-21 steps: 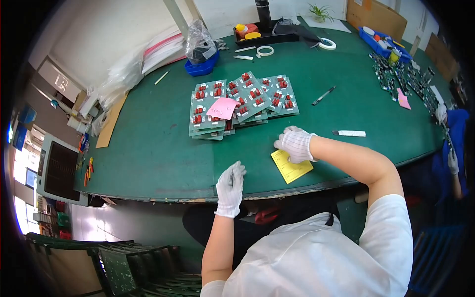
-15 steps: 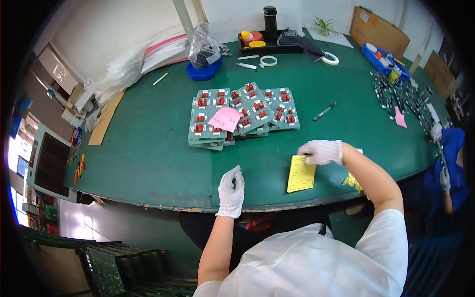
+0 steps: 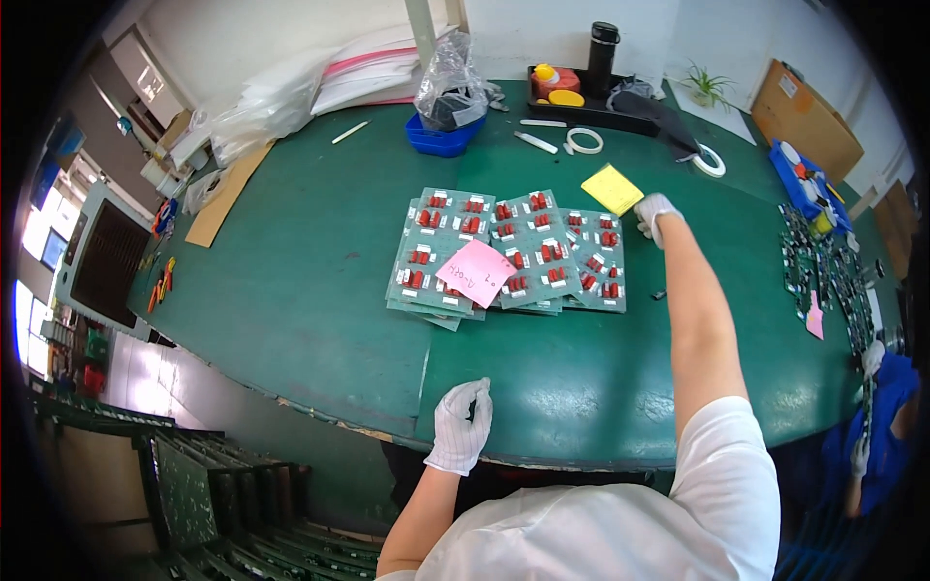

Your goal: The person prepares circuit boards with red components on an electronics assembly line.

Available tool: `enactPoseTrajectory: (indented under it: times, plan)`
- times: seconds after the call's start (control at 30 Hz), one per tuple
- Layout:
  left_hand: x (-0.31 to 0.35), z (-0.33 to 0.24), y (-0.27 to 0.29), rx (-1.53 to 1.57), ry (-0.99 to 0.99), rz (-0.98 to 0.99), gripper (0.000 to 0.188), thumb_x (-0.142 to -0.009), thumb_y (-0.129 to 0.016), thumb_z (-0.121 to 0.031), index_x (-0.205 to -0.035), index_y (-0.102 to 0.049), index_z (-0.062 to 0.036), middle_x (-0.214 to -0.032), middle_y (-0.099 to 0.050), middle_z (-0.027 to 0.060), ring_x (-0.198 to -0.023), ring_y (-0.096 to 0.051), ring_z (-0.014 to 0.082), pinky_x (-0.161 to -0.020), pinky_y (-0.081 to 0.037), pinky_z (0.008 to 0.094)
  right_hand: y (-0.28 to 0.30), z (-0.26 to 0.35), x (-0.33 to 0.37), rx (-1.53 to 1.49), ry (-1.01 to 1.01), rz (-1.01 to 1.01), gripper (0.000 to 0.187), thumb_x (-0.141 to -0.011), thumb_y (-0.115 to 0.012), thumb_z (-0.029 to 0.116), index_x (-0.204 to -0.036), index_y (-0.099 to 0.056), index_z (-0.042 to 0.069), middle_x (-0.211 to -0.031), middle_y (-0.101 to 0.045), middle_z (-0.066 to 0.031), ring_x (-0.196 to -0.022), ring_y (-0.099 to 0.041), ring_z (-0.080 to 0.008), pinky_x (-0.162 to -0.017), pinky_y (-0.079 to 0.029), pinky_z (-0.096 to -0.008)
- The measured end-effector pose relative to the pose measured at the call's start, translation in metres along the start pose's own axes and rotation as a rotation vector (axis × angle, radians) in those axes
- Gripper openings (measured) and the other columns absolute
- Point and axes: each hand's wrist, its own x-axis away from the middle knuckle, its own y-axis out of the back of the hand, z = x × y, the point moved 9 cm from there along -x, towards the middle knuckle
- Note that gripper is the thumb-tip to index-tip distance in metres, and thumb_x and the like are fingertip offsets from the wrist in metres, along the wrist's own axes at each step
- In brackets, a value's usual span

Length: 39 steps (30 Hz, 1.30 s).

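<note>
My right hand (image 3: 658, 217), in a white glove, is stretched far over the green table with its fingers closed at the near right corner of a yellow notepad (image 3: 611, 189). My left hand (image 3: 461, 423), also gloved in white, rests by the front edge with thumb and fingertips curled together; nothing shows in it. Between the hands and the back of the table lie stacked translucent green panels (image 3: 528, 237) carrying red parts and white labels. A pink paper note (image 3: 476, 272) lies on the left stack. The tip of a pen (image 3: 660, 294) peeks out beside my right forearm.
At the back stand a blue bin (image 3: 441, 138) with a plastic bag, a black tray (image 3: 620, 118) with a dark bottle (image 3: 601, 58), and tape rolls (image 3: 584, 141). Circuit boards (image 3: 828, 261) pile up at the right, near a co-worker in blue (image 3: 882, 416). Pliers (image 3: 163, 284) lie far left.
My right hand has carried the yellow notepad from the near edge to beyond the panels, and my arm now covers most of the pen. The view has shifted; my left hand keeps its curled pose.
</note>
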Motion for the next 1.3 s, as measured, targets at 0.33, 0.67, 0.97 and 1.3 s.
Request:
enactPoseTrajectory:
  times: [0.33,0.67,0.97,1.3]
  plan:
    - [-0.001,0.005,-0.005,0.007,0.026,0.079,0.012,-0.084,-0.054,-0.004,-0.092,-0.06,0.0029,-0.087,-0.064,0.0152,-0.078,-0.063,0.0258,-0.069,-0.05,0.0319,-0.005,0.069,0.148,0.055,0.51,-0.399,0.034,-0.082,-0.05,0.027,-0.093,-0.063,-0.002,-0.086,-0.062,-0.0244,-0.081,-0.061,-0.0355,-0.075,-0.048,-0.0387]
    - [-0.037,-0.037,-0.02,0.15,-0.167,0.197,0.023,-0.082,-0.054,0.001,-0.105,-0.057,0.0023,-0.097,-0.061,0.018,-0.087,-0.062,0.0288,-0.076,-0.05,0.0313,-0.094,0.093,0.249,-0.044,0.366,0.014,0.048,-0.084,-0.051,0.043,-0.087,-0.059,-0.004,-0.065,-0.061,-0.0115,-0.053,-0.059,-0.019,-0.051,-0.048,-0.0311]
    - [-0.099,-0.051,0.011,0.557,-0.053,-0.116,0.068,-0.087,-0.049,-0.005,-0.142,-0.009,-0.0049,-0.146,-0.008,0.0188,-0.117,-0.046,0.0284,-0.075,-0.048,0.0322,-0.11,0.095,0.252,-0.318,0.311,0.22,0.028,-0.087,-0.053,0.023,-0.092,-0.051,-0.004,-0.072,-0.06,-0.0083,-0.046,-0.051,-0.0126,-0.04,-0.041,-0.023]
    - [-0.015,-0.05,-0.008,0.739,0.146,0.131,0.051,-0.095,-0.041,-0.03,-0.129,-0.033,0.0072,-0.109,-0.056,0.0195,-0.086,-0.062,0.0236,-0.076,-0.05,0.0343,-0.095,0.054,0.322,-1.177,0.558,0.219,0.038,-0.09,-0.048,0.016,-0.118,-0.036,-0.006,-0.089,-0.054,-0.0106,-0.059,-0.053,-0.013,-0.055,-0.046,-0.0263]
